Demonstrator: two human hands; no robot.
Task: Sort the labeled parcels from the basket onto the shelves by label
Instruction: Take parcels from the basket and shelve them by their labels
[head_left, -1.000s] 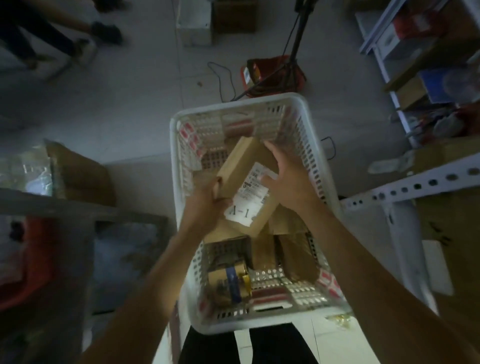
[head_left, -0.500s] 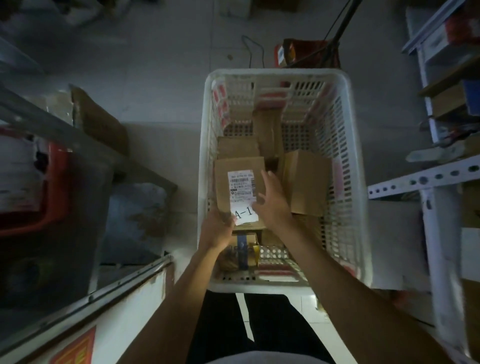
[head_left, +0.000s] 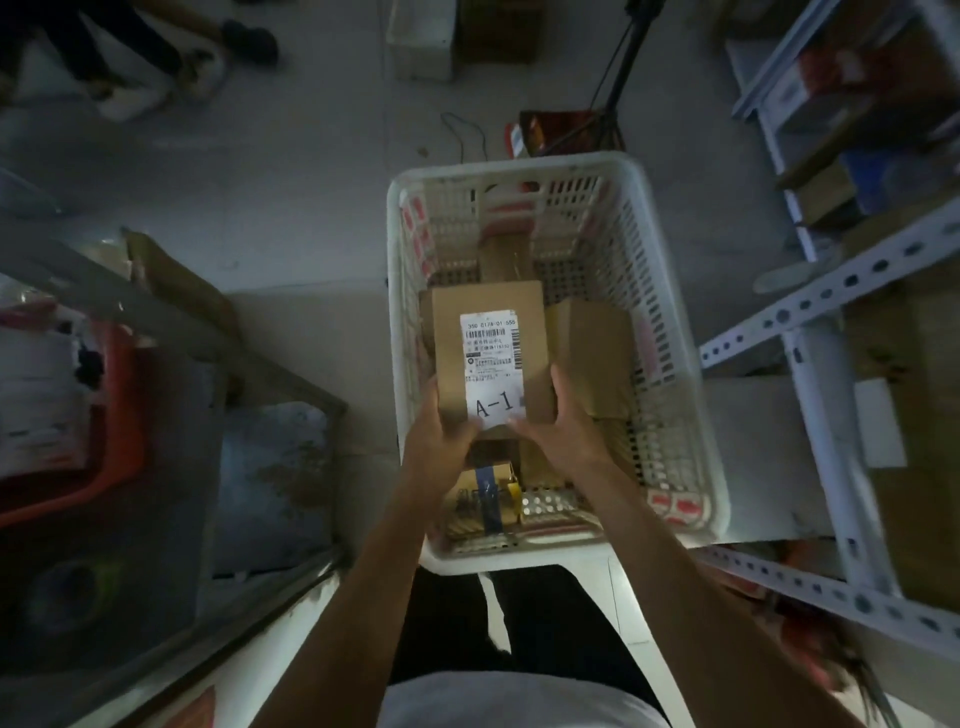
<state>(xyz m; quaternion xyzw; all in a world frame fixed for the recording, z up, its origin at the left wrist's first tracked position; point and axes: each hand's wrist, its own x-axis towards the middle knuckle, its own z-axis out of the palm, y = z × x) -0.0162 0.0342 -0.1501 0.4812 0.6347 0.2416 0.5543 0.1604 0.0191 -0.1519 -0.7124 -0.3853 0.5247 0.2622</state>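
A brown cardboard parcel (head_left: 491, 332) with a white label reading "A-1" is held flat above the white plastic basket (head_left: 670, 332). My left hand (head_left: 441, 431) grips its near left corner and my right hand (head_left: 563, 421) grips its near right corner. Inside the basket lie more brown parcels (head_left: 597, 353) to the right and behind, and a small box with blue tape (head_left: 488, 501) at the near end, partly hidden by my left wrist.
White metal shelving (head_left: 821, 312) with boxes stands on the right. A grey-framed shelf (head_left: 171, 332) with a red bin (head_left: 111, 426) stands on the left. A tripod (head_left: 618, 78), a cable and a red item lie beyond the basket. Another person's legs (head_left: 104, 57) are at the far left.
The parcel has turned from tilted to square with the label facing me, and both hands have shifted to its near corners. My view has swung slightly over the basket.
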